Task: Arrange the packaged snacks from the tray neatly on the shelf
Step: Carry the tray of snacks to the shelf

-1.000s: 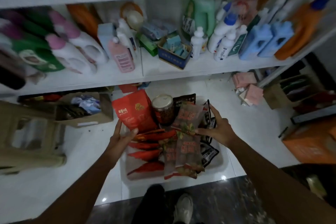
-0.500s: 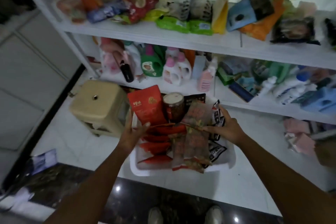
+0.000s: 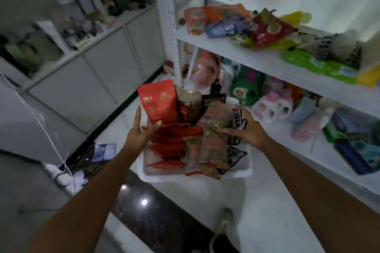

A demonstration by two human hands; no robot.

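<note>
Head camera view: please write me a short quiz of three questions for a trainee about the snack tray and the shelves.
1. True or false: the gold-lidded jar stands upright in the white tray, next to the red pouch.
2. What stands on the level under the upper shelf holding snack packets? A: detergent bottles. B: books. C: shoes.
3. Which hands hold the tray?
Key: 1 true. 2 A. 3 both: the left hand grips its left side, the right hand its right side.
</note>
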